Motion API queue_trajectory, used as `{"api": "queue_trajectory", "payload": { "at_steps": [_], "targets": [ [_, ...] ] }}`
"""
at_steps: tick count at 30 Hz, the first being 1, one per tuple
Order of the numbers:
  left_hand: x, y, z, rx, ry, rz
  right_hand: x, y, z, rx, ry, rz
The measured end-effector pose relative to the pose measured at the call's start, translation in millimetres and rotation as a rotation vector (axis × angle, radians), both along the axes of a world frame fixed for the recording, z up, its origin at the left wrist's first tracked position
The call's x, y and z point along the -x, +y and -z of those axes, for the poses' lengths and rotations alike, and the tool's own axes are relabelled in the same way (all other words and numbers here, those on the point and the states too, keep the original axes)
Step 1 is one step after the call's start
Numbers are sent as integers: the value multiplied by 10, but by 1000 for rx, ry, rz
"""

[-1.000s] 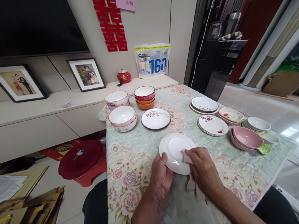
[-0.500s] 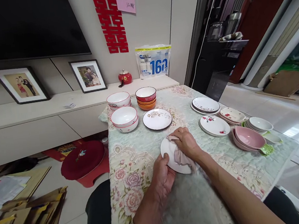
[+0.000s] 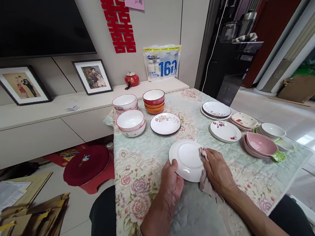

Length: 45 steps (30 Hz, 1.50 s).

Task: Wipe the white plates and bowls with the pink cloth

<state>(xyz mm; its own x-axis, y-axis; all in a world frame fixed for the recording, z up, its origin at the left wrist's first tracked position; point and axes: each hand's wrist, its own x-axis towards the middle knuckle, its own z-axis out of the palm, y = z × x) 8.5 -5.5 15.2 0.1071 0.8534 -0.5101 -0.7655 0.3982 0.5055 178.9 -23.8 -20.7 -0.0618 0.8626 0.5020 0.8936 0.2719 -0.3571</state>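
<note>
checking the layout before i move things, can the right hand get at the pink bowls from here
Probably yes: only tablecloth shows between the right hand and the pink bowls. That hand holds a cloth at the white plate's edge, though, so it would likely need to let go first.

Shows plain white on the nearest plate (image 3: pixel 185 157), dusty pink on the cloth (image 3: pixel 206 184). Spreads pale green and cream over the tablecloth (image 3: pixel 142 160), with pink and mauve roses. Has red rims on white bowls (image 3: pixel 131 125), red above orange in the bowl stack (image 3: pixel 155 104), brown flowers on the dark-rimmed plate (image 3: pixel 165 124), red blossoms on white plates (image 3: pixel 224 131), green on the pink dish (image 3: pixel 260 143).
</note>
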Motion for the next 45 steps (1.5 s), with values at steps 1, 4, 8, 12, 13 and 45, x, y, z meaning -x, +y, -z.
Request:
{"api": "queue_trajectory", "payload": {
  "at_steps": [1,4,8,12,13,45],
  "targets": [
    [0,-5,1,-15,-6,12,52,-36,0,-23,-4,8],
    [7,-9,9,-54,-37,47,234,-44,-32,-11,-69,5],
    [25,6,48,-55,-57,61,449,-7,-106,54,-188,-31],
    [25,19,85,-66,-52,57,519,-132,-116,39,-257,-128],
    [22,19,88,-65,-49,51,508,-181,-107,31,-267,-147],
    [101,-176,-69,-528,610,-16,37,-364,-220,149,282,43]
  ]
}}
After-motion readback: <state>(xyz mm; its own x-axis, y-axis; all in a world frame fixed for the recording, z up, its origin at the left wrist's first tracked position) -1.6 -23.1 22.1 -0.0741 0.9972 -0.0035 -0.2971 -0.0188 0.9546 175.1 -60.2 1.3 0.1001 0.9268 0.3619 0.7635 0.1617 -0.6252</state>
